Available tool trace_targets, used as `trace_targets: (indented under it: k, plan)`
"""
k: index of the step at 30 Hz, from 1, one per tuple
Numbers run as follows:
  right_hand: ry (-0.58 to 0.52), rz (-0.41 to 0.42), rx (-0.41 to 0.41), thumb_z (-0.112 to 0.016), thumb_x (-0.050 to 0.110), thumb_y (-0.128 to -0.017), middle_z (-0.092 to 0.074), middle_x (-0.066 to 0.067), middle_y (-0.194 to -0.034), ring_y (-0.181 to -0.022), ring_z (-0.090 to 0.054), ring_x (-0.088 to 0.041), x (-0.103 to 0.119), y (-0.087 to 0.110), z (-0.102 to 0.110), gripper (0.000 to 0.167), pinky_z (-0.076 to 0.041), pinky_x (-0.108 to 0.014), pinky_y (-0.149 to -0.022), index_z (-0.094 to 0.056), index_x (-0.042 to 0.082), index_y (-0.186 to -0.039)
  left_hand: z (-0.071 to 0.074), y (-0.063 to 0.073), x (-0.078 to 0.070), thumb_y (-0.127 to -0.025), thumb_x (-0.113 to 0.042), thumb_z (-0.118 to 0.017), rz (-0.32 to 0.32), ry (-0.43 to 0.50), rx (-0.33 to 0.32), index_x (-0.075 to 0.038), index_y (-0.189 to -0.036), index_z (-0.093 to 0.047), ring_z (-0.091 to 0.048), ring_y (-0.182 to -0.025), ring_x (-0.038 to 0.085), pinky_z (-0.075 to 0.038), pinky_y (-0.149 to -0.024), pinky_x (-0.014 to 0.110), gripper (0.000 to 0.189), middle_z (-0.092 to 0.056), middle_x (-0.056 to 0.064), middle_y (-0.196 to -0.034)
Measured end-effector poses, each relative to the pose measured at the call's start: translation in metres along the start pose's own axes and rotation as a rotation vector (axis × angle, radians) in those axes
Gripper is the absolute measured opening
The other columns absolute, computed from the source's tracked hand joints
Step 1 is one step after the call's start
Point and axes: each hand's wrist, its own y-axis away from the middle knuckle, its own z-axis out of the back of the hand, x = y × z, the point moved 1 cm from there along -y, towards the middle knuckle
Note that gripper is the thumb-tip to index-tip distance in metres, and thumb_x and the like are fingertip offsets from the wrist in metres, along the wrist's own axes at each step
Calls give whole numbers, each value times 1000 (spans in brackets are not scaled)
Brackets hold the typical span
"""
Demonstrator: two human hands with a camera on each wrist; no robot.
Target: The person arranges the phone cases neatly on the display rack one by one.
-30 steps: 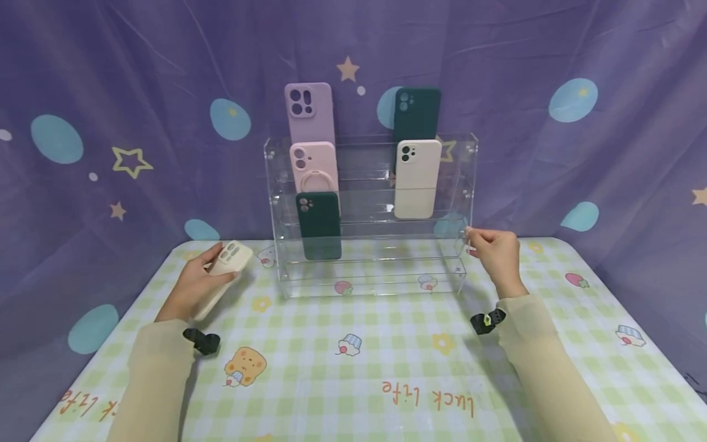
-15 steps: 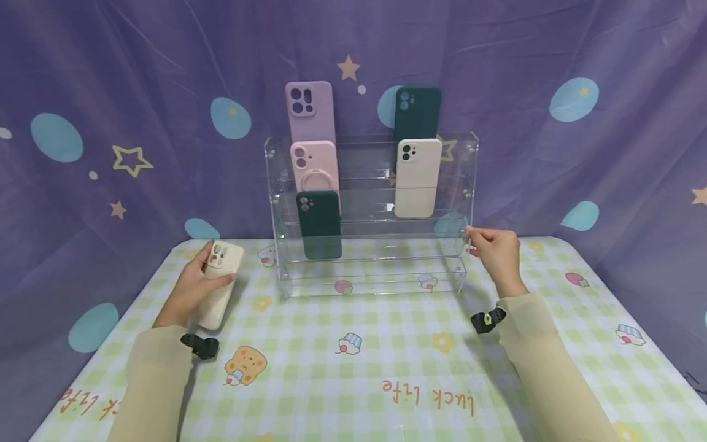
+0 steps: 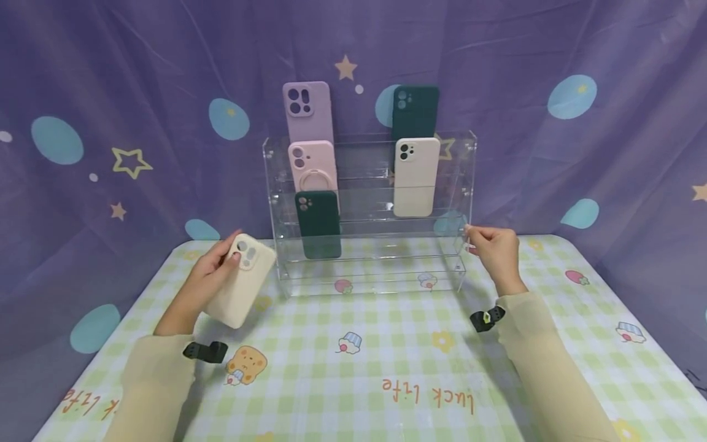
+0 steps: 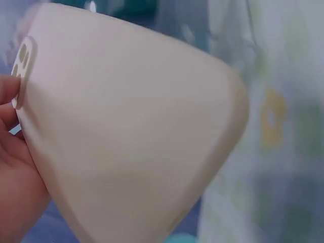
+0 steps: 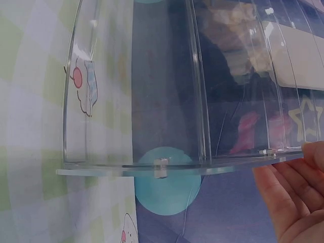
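My left hand [image 3: 204,282] grips a cream phone case [image 3: 245,285] near its camera cutouts, thumb on the front, tilted above the table left of the rack. In the left wrist view the cream case [image 4: 136,121] fills most of the picture. My right hand [image 3: 494,252] pinches the right side edge of a clear acrylic display rack [image 3: 375,245]; in the right wrist view the fingertips [image 5: 311,152] meet the side panel. On the rack's left stand a purple case [image 3: 309,116], a pink case with a ring [image 3: 313,162] and a dark green case [image 3: 320,227].
On the rack's right side stand another dark green case [image 3: 415,113] and, below it, a white case [image 3: 415,178]. The rack stands near the back of a table with a green checked cloth [image 3: 309,380]. Behind hangs a purple patterned curtain [image 3: 166,61].
My left hand has turned the cream case, first more upright, then tilted to the right with its back facing me, and moved it slightly toward the rack. My right hand stays at the rack's edge.
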Motion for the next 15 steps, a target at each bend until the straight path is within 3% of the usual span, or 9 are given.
trace_targets:
  k: [3, 6, 8, 13, 15]
  plan:
    - [0, -8, 3, -62, 31, -91, -67, -21, -107, -72, -67, -2, 0, 0, 0, 39, -54, -17, -65, -69, -4, -107, -12, -2, -26, -101, -8, -41, -66, -30, 25, 3, -142, -35, -49, -87, 2, -45, -68, 18, 44, -50, -9, -115]
    - [-12, -14, 0, -62, 29, -91, -67, -21, -106, -76, -68, -8, 1, 0, 0, 38, -54, -17, -64, -69, -5, -107, -23, -6, -46, -100, -7, -41, -92, -32, 71, 4, -141, -37, -50, -80, 6, -48, -63, 23, 42, -49, -9, -105]
    - [-23, -13, -2, -63, 28, -91, -67, -23, -105, -75, -68, -8, 1, 0, -1, 38, -54, -16, -64, -69, -6, -107, -31, -10, -58, -100, -7, -42, -93, -14, 104, 5, -140, -39, -52, -78, 7, -49, -61, 25, 42, -52, -1, -105]
    - [-35, -4, -7, -63, 27, -91, -67, -25, -103, -68, -65, -1, 1, 0, 0, 38, -54, -16, -63, -68, -7, -106, -52, -26, -86, -98, -13, -52, 15, 18, 162, 2, -134, -49, -60, -77, 8, -53, -61, 28, 39, -61, 20, -106]
    - [-39, -3, -10, -63, 27, -91, -67, -25, -102, -69, -65, -1, 1, 0, 0, 38, -54, -16, -63, -68, -8, -106, -61, -35, -96, -95, -15, -57, 50, 21, 172, 1, -128, -55, -61, -77, 9, -53, -63, 28, 37, -64, 20, -106]
